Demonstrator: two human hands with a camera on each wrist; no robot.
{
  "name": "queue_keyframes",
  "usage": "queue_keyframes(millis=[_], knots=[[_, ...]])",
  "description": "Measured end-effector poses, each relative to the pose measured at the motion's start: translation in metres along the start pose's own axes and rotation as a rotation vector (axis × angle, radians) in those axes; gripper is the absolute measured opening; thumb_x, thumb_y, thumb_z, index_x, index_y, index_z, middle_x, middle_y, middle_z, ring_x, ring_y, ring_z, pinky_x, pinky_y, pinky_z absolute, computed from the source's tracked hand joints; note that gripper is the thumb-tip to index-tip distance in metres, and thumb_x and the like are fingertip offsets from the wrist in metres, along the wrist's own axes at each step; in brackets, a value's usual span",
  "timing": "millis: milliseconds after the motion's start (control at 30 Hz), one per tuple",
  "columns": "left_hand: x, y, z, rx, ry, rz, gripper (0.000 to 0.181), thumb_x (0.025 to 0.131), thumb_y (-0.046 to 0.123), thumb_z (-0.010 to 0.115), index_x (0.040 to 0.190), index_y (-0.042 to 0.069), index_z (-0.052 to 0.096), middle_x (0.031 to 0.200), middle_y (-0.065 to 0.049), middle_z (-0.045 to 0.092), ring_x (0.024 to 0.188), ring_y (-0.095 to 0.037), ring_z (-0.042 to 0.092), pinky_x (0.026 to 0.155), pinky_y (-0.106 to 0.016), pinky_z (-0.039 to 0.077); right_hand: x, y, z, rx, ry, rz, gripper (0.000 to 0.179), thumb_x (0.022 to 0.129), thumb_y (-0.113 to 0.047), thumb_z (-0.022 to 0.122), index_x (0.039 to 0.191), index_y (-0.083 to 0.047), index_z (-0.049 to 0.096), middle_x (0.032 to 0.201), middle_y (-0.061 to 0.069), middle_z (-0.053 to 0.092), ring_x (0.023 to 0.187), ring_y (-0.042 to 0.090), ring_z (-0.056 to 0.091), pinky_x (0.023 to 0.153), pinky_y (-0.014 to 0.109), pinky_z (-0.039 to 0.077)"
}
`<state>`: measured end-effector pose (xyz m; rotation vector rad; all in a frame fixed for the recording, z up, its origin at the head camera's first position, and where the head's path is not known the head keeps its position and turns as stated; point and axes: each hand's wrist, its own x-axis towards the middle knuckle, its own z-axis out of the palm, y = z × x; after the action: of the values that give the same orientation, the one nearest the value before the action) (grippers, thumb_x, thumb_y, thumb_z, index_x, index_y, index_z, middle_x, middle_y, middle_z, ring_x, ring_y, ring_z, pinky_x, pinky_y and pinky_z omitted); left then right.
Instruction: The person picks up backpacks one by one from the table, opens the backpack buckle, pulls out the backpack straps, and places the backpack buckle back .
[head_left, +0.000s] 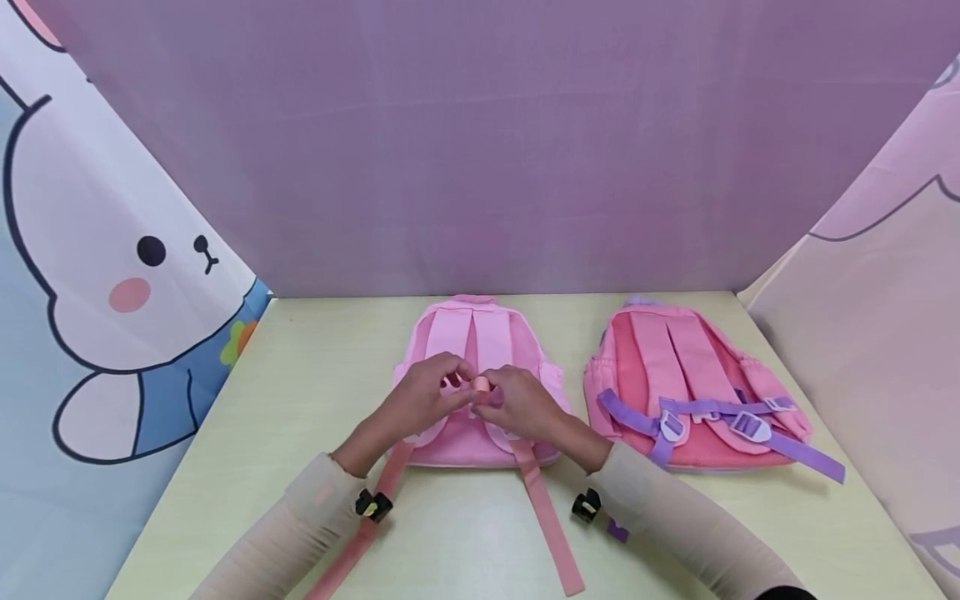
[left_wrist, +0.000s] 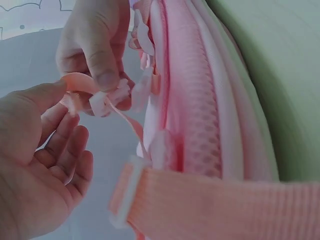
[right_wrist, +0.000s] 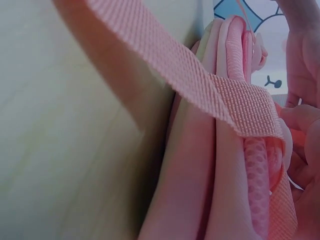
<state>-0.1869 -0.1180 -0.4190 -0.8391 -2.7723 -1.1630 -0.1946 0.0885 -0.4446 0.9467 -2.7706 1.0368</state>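
A light pink backpack (head_left: 468, 452) lies on the table with its shoulder straps facing up. Over its middle, my left hand (head_left: 429, 392) pinches a small looped peach strap (left_wrist: 79, 80) between thumb and index finger, the other fingers loosely bent. Close beside it, my right hand (head_left: 522, 404) grips a small whitish plastic buckle (left_wrist: 102, 104) on that strap, thumb pressed on top. A thin strap end trails from the buckle down to the backpack. In the right wrist view, a wide peach webbing strap (right_wrist: 247, 105) partly hides the fingers.
To the right lies a second, darker pink backpack (head_left: 621, 354) with purple straps (head_left: 806, 456) across it. Two long peach straps (head_left: 551, 525) run from the first backpack toward the table's front. A purple wall (head_left: 495, 150) stands behind the table (head_left: 315, 367).
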Motion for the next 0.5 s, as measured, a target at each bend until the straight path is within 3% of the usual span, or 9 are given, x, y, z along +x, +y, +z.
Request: queue_keyframes(millis=[200,300,400,500], knots=[[0.002,0.004,-0.002,-0.142,-0.051,-0.065,0.021,0.094,0.038,0.073,0.108,0.024,0.069,0.092,0.006,0.067,0.085,-0.015,0.06,0.069,-0.025,0.053,0.0,0.0,0.001,-0.006,0.003,0.002,0.018,0.088,-0.024,0.079,0.089,-0.015,0.064,0.072,-0.001,0.057,0.073,0.012,0.052,0.062,0.023,0.044],[0.001,0.004,-0.006,-0.243,-0.068,-0.07,0.024,0.102,0.037,0.061,0.115,0.02,0.071,0.101,0.002,0.071,0.094,-0.019,0.064,0.08,-0.031,0.056,0.0,0.001,0.001,-0.009,0.006,0.0,0.019,0.087,-0.024,0.08,0.091,-0.014,0.065,0.074,-0.001,0.058,0.074,0.013,0.053,0.062,0.023,0.044],[0.0,0.002,-0.011,-0.338,-0.06,-0.057,0.031,0.109,0.032,0.048,0.119,0.012,0.07,0.108,-0.006,0.072,0.103,-0.031,0.066,0.093,-0.047,0.056,0.0,0.001,0.001,-0.011,0.006,0.009,0.021,0.086,-0.025,0.081,0.087,-0.014,0.062,0.073,0.0,0.058,0.072,0.012,0.051,0.061,0.022,0.043],[0.001,-0.002,-0.014,-0.335,-0.043,-0.062,0.028,0.11,0.023,0.046,0.12,0.008,0.068,0.109,-0.012,0.072,0.103,-0.036,0.066,0.095,-0.052,0.055,0.0,0.001,0.001,-0.008,0.004,0.014,0.023,0.086,-0.025,0.081,0.085,-0.013,0.062,0.074,0.001,0.059,0.072,0.011,0.051,0.061,0.022,0.043]])
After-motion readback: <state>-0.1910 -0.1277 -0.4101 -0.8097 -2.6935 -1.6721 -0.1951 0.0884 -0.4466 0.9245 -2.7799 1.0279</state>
